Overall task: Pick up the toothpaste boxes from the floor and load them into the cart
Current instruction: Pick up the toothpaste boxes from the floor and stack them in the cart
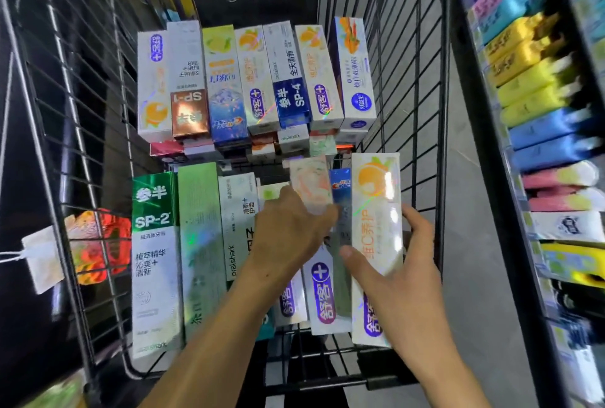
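Observation:
I look down into a black wire cart (415,86) filled with toothpaste boxes in two rows. The far row (255,80) lies packed side by side. In the near row, my right hand (406,260) grips a white box with an orange picture (376,204) at the right end, thumb on its left edge and fingers behind its right side. My left hand (288,231) reaches over the middle of the near row and holds a pale orange-patterned box (311,185). A blue Crest box (340,188) stands between the two held boxes. A green SP-2 box (154,244) lies at the near left.
A store shelf (540,119) with coloured packs runs along the right side, close to the cart. A strip of grey floor (474,211) separates them. A white tag (42,257) and a red-orange item (98,244) hang outside the cart's left wall.

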